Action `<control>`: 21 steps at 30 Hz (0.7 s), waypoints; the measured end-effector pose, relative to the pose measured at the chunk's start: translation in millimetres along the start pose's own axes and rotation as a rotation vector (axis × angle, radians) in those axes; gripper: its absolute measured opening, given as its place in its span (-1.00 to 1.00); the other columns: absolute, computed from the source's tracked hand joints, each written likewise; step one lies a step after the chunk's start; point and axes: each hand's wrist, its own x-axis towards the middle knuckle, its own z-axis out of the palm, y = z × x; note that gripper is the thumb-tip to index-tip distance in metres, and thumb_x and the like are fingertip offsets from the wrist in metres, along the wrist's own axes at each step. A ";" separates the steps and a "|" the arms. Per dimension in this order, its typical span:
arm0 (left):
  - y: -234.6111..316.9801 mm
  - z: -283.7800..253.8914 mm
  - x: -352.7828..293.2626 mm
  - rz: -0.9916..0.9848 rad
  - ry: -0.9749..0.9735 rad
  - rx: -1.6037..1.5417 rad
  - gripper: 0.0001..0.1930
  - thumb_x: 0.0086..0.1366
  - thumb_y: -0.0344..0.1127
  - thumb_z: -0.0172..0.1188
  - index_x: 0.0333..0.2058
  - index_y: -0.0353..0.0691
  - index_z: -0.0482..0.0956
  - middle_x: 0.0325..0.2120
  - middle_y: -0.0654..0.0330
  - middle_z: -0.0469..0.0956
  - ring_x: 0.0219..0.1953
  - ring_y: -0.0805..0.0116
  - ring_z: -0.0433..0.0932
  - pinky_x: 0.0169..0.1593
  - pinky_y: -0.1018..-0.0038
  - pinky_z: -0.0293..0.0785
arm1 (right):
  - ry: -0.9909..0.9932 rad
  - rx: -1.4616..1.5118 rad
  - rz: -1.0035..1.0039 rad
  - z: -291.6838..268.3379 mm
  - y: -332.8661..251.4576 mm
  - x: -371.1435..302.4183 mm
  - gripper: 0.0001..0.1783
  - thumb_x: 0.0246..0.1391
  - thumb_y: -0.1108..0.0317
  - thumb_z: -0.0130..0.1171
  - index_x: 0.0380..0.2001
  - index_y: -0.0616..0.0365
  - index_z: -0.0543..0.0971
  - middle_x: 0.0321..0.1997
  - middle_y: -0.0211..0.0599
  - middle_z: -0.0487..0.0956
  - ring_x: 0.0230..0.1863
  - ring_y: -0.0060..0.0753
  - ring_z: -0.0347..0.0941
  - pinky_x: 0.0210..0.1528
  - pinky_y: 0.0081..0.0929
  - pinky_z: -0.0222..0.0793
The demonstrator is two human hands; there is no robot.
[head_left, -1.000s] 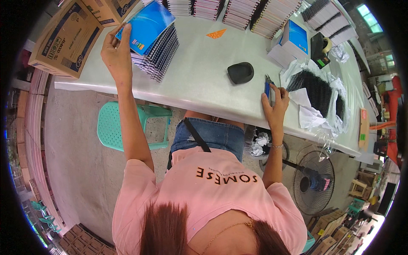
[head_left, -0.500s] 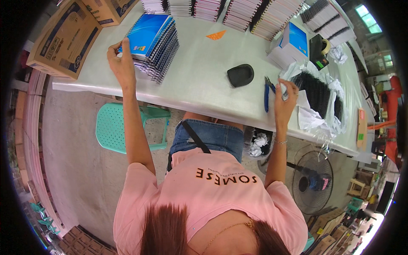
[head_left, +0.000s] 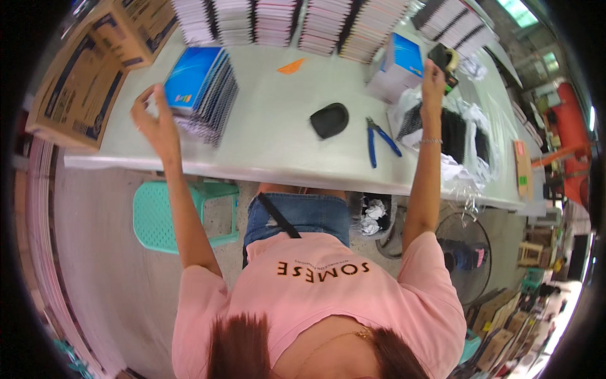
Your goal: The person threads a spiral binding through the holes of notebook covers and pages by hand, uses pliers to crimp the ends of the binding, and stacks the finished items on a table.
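Observation:
My left hand (head_left: pixel 153 120) is at the near left corner of a stack of spiral-bound notebooks (head_left: pixel 193 74) with blue covers. Its fingers are apart and hold nothing; whether a fingertip touches the stack is unclear. My right hand (head_left: pixel 433 85) reaches over the far right of the table, between a block of blue-topped, unbound booklets (head_left: pixel 396 71) and a black tape dispenser (head_left: pixel 451 79). Its fingertips are too small and overlapped to show a grip. Blue-handled cutting pliers (head_left: pixel 372 148) lie spread on the table, beside a dark rounded pad (head_left: pixel 329 120).
Rows of stacked bound books (head_left: pixel 276 22) line the far side. Cardboard boxes (head_left: pixel 82 85) stand at left. Black binding coils (head_left: pixel 456 136) lie among white paper at right, and an orange paper piece (head_left: pixel 291 66) lies mid-table. A green stool (head_left: pixel 154 218) and a fan (head_left: pixel 467 252) stand below.
My right hand has moved away from beside the pliers, up toward the tape dispenser; the white bit it had no longer shows. My left hand has come off the notebooks' edge. The view has shifted.

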 end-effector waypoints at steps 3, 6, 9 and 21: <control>36.2 -8.0 -5.7 0.141 0.110 0.094 -0.74 0.31 -0.21 0.20 -0.19 -0.30 0.56 -0.15 0.07 0.49 -0.03 0.18 0.33 0.12 0.27 0.20 | -0.093 -0.063 0.103 4.6 3.7 0.6 -0.29 0.07 -0.11 0.23 -0.06 0.45 0.51 -0.20 -0.01 0.58 -0.22 -0.30 0.49 -0.18 -0.38 0.39; 71.0 -15.8 -17.8 0.222 0.153 0.080 -0.81 0.29 -0.29 0.21 -0.21 -0.28 0.56 -0.16 0.10 0.46 -0.01 0.17 0.33 0.13 0.26 0.20 | -0.186 0.099 0.144 6.2 -8.2 -5.4 -0.38 0.03 0.02 0.30 -0.13 0.46 0.55 -0.34 -0.12 0.63 -0.33 -0.41 0.50 -0.26 -0.46 0.39; 95.8 3.6 -37.6 0.302 0.054 -0.039 -0.83 0.29 -0.30 0.21 -0.20 -0.23 0.55 -0.14 0.16 0.45 0.02 0.23 0.33 0.13 0.27 0.21 | -0.150 0.146 0.093 0.3 3.7 7.2 -0.52 0.00 0.13 0.34 -0.22 0.41 0.60 -0.44 -0.23 0.64 -0.43 -0.48 0.49 -0.32 -0.47 0.39; 165.7 95.9 -109.1 -0.024 -0.682 -0.605 -0.87 0.26 -0.34 0.21 -0.23 -0.16 0.54 -0.14 0.26 0.49 -0.02 0.41 0.39 0.04 0.37 0.29 | 0.129 0.149 -0.094 -9.5 -39.2 -32.9 -0.76 0.10 0.37 0.21 -0.21 0.31 0.52 -0.37 -0.25 0.53 -0.39 -0.48 0.49 -0.34 -0.51 0.41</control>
